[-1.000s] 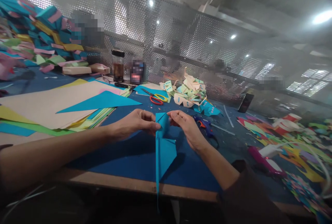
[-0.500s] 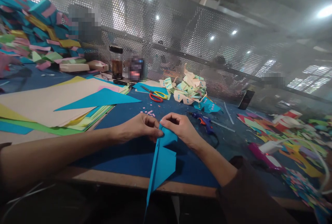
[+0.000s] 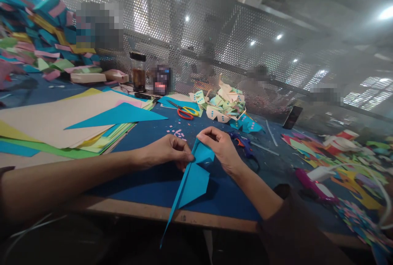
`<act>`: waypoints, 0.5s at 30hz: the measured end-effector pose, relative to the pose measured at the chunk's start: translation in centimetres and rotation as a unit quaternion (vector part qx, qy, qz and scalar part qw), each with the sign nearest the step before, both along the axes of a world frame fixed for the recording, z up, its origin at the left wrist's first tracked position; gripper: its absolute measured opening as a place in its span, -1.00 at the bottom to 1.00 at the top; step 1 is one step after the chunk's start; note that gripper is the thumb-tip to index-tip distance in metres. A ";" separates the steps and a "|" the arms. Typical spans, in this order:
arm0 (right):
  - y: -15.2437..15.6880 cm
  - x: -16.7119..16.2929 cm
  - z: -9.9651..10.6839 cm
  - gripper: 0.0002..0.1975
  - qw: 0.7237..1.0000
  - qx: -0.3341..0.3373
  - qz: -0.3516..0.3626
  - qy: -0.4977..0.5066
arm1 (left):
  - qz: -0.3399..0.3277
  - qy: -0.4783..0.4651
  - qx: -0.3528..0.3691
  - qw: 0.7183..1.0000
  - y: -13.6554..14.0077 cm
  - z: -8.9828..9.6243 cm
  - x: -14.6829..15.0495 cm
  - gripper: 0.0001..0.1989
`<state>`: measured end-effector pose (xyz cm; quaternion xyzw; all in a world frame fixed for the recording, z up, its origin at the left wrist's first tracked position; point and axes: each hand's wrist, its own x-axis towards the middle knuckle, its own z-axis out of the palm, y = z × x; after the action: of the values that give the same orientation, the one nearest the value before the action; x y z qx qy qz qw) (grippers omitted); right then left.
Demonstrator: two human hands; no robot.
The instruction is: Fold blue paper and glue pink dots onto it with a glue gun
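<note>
A folded blue paper piece [image 3: 194, 181] with a notch cut in its right side hangs between my hands, over the table's front edge. My left hand [image 3: 179, 151] pinches its folded left edge near the notch. At the top end, my right hand [image 3: 220, 147] grips the paper between thumb and fingers. The lower part narrows to a thin point below the table edge. Small pink paper squares [image 3: 177, 133] lie on the table just beyond my left hand. Past my right hand rests a blue glue gun [image 3: 245, 144], partly hidden by that hand.
Stacked coloured sheets [image 3: 61, 117] lie left, a blue triangle [image 3: 119, 116] on top. Scissors [image 3: 187, 112] and cut paper shapes [image 3: 225, 103] are behind. A jar [image 3: 138, 74] stands by the mesh screen. Paper scraps [image 3: 353, 183] and a magenta device with a cable [image 3: 316, 185] lie right.
My right hand has moved slightly up and right with the paper's top end, away from my left hand. The paper now leans more, its lower tip swung left.
</note>
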<state>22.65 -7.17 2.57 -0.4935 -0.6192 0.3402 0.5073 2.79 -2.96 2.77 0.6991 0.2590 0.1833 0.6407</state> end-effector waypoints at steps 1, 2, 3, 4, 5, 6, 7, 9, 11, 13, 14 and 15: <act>0.0 0.0 -0.1 -0.79 1.000 0.002 0.000 -0.002 | 0.001 -0.001 -0.001 1.000 0.1 -0.1 0.0 -0.72; 0.1 0.0 -0.1 -0.79 1.000 0.007 0.000 -0.004 | 0.003 -0.004 -0.004 1.000 0.1 -0.1 0.0 -0.71; 0.1 0.0 -0.2 -0.79 1.000 0.014 0.000 -0.007 | 0.006 -0.005 -0.006 1.000 0.3 -0.2 0.0 -0.71; 0.2 0.0 -0.2 -0.79 1.000 0.025 -0.003 -0.012 | 0.012 -0.008 -0.007 1.000 0.4 -0.4 -0.1 -0.70; 0.1 0.1 -0.2 -0.78 0.999 0.041 -0.011 -0.019 | 0.021 -0.013 -0.007 1.000 0.6 -0.5 -0.1 -0.70; 0.1 0.1 -0.2 -0.77 0.997 0.063 -0.027 -0.031 | 0.033 -0.020 -0.006 0.999 0.7 -0.6 -0.1 -0.69; 0.0 0.1 -0.1 -0.77 0.993 0.092 -0.048 -0.050 | 0.048 -0.028 -0.004 0.998 0.9 -0.7 -0.1 -0.69; -0.4 0.1 0.1 -0.80 0.976 0.163 -0.096 -0.103 | 0.089 -0.042 -0.003 0.995 1.3 -0.8 -0.1 -0.69; -1.0 0.0 0.3 -0.85 0.950 0.235 -0.120 -0.166 | 0.134 -0.050 -0.007 0.990 1.6 -0.7 -0.2 -0.70; -1.6 -0.1 0.3 -0.88 0.926 0.286 -0.107 -0.222 | 0.174 -0.057 -0.014 0.983 2.0 -0.6 -0.4 -0.71; -1.8 -0.2 0.2 -0.86 0.915 0.304 -0.092 -0.249 | 0.188 -0.063 -0.018 0.980 2.2 -0.5 -0.5 -0.72; -2.0 -0.4 0.1 -0.84 0.904 0.318 -0.077 -0.276 | 0.197 -0.072 -0.023 0.977 2.3 -0.5 -0.6 -0.73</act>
<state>22.30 -9.15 2.68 -0.4262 -0.7695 -0.0650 0.4711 2.18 -0.62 2.25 0.6046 0.3490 0.3501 0.6246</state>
